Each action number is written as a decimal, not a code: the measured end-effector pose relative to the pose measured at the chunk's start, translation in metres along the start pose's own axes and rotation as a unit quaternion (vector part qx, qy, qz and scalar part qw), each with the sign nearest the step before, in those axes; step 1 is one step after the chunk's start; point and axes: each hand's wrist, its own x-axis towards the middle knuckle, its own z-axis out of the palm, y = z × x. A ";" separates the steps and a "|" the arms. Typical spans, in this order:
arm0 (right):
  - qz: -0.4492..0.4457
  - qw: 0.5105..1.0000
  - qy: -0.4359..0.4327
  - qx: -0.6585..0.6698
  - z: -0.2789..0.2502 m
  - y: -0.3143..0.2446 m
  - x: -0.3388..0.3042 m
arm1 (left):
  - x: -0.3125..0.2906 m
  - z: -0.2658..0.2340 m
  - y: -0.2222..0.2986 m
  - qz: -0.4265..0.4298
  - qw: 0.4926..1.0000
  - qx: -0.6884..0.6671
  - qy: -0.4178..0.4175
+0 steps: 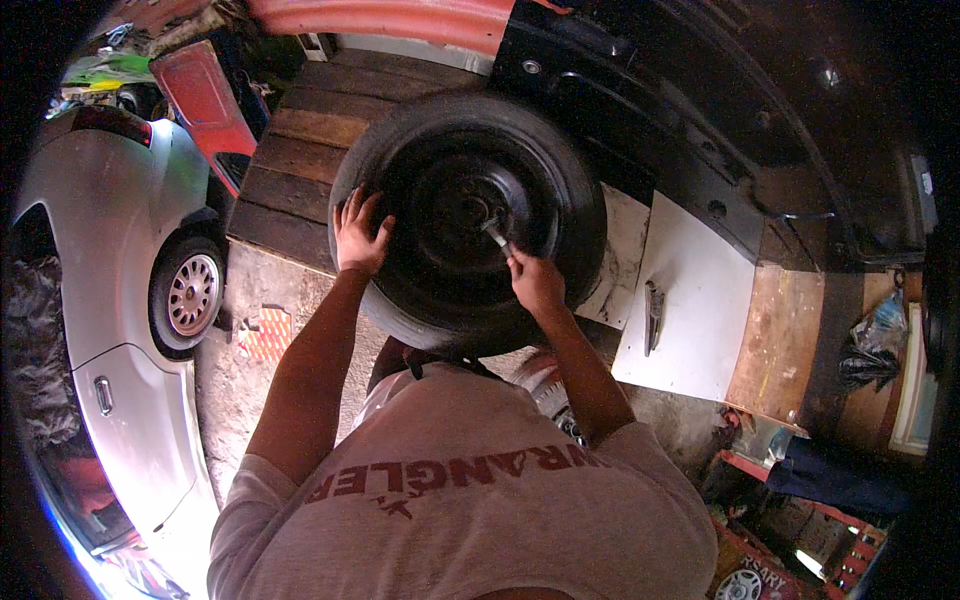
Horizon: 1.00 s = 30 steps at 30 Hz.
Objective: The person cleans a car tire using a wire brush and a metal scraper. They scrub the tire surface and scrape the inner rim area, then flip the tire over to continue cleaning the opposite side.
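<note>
A black tyre [375,150] on a dark steel wheel rim [430,200] lies in front of me. My left hand [361,236] rests on the left side of the tyre, its fingers spread and holding nothing. In my right hand [537,284] is a short silver-coloured tool [497,236], gripped by its rear end. The tool's far end reaches the hub area in the middle of the rim; whether it touches there I cannot tell, and its exact kind is too dark and small to make out.
Wooden planks [310,128] lie beneath and beyond the tyre. On a white board [700,300] at the right is a pliers-like hand tool [653,318]. A silver car [140,400] stands at the left. Large black panels [640,110] rise at the far right; a plastic bag [878,340] hangs at the right.
</note>
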 end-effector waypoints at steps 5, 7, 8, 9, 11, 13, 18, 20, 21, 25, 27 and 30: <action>-0.042 0.998 0.030 0.048 0.011 0.003 -0.015 | -0.001 0.003 -0.001 0.002 1.000 -0.005 0.003; -0.045 0.990 0.085 0.100 0.007 0.016 0.000 | 0.000 0.005 -0.002 0.011 1.000 -0.002 0.008; -0.010 0.990 0.099 0.098 0.004 0.019 0.007 | 0.001 0.004 -0.001 0.011 1.000 -0.002 0.007; -0.015 0.993 0.094 0.072 0.005 0.019 0.011 | 0.001 0.004 0.000 0.010 1.000 -0.002 0.005; -0.027 0.996 0.080 0.018 0.002 0.012 0.014 | -0.001 0.003 -0.001 0.009 1.000 -0.005 0.005; -0.013 1.000 0.020 0.014 0.007 0.005 0.001 | -0.002 0.005 -0.003 0.010 1.000 -0.010 0.008; -0.050 0.996 0.033 0.066 0.029 0.018 -0.015 | -0.002 0.005 0.001 0.003 1.000 -0.003 -0.004; -0.030 0.992 0.047 0.109 0.034 0.027 -0.015 | -0.002 0.007 -0.003 0.005 1.000 0.001 -0.006; -0.010 0.991 0.046 0.126 0.036 0.032 -0.015 | -0.002 0.007 -0.004 0.007 1.000 0.004 -0.005; -0.008 0.982 0.052 0.184 0.025 0.035 -0.023 | -0.001 0.004 -0.002 -0.005 1.000 0.001 -0.013; -0.016 0.975 0.101 0.196 0.036 0.043 -0.025 | 0.001 0.006 -0.004 0.002 1.000 -0.010 -0.013; 0.030 0.973 0.171 0.152 0.039 0.033 -0.036 | 0.000 0.004 -0.007 0.012 0.999 0.018 -0.037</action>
